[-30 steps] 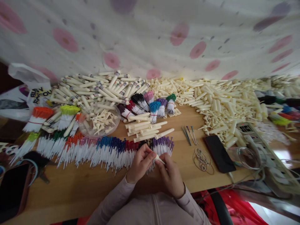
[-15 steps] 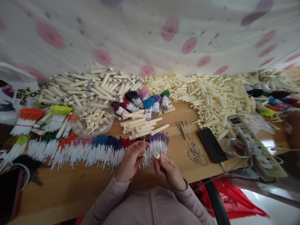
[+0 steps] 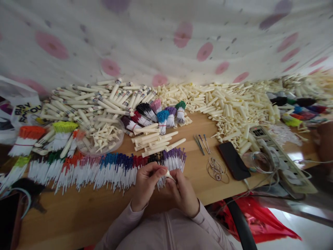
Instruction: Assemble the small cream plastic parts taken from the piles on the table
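Above the near part of the wooden table [image 3: 78, 218], the right hand [image 3: 183, 194] pinches a small cream piece [image 3: 168, 175]; the left hand [image 3: 146, 184] meets its end, its own grip too hidden to tell. Beyond lie colour-tipped white sticks [image 3: 104, 175], heaped cream tubes [image 3: 231, 111], then a pink-spotted white sheet [image 3: 135, 38].

Pale wall covering [image 3: 145, 38] with pink and greyish-purple spots [image 3: 183, 34], light-brown wooden table [image 3: 78, 211] before it, whitish floor [image 3: 291, 215] at lower right, bright reflection [image 3: 295, 155] towards the right, dim corners.
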### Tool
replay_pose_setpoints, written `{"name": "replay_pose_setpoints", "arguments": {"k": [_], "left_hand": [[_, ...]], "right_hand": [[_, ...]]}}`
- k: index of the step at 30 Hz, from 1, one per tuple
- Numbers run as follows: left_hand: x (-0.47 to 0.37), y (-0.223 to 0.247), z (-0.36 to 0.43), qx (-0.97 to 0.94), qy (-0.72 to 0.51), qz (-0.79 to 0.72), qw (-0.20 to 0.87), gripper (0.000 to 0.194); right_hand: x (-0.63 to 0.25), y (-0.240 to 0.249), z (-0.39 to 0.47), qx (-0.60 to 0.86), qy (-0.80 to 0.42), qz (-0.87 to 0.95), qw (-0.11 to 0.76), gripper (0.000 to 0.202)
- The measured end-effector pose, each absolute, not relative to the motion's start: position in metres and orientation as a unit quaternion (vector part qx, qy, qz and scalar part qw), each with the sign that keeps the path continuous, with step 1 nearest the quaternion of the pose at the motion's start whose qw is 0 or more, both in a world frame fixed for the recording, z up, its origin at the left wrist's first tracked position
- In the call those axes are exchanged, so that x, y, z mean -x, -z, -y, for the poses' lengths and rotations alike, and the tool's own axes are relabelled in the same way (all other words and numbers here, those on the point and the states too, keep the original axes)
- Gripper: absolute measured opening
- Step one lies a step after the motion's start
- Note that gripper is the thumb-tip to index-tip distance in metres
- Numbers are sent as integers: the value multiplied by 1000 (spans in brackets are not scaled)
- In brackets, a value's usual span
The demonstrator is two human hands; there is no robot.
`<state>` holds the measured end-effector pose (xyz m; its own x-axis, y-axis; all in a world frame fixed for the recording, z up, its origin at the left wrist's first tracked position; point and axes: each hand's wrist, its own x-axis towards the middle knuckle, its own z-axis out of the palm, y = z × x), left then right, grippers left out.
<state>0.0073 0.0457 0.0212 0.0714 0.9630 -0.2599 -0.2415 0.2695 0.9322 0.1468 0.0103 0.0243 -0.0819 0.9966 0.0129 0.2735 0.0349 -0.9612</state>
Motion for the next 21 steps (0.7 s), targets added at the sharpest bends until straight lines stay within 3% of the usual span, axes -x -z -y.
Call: {"name": "replay_pose_setpoints", "arguments": {"k": [2, 4, 8, 11, 16, 21], "left_hand": [[-7, -24, -46, -381, -482, -481, 625, 22], [-6, -27, -47, -392, -479, -469, 630, 25], [-6, -33, -50, -402, -463, -437, 658, 33], [-8, -32, -51, -389, -469, -439, 660, 34], [-6, -22, -51, -365, -488, -457, 648, 29], [-1, -19, -51, -361, -459, -443, 680, 34]], "right_hand": [[-145, -25, -8, 529, -471, 559, 430, 36], [-145, -23, -9, 472, -607, 475, 428, 42], [-151, -15, -15, 352, -790, 361, 350, 51], [-152, -18, -18, 361, -776, 367, 364, 52], [-145, -36, -15, 482, -592, 454, 460, 37], [-151, -22, -20, 334, -817, 324, 340, 46]]}}
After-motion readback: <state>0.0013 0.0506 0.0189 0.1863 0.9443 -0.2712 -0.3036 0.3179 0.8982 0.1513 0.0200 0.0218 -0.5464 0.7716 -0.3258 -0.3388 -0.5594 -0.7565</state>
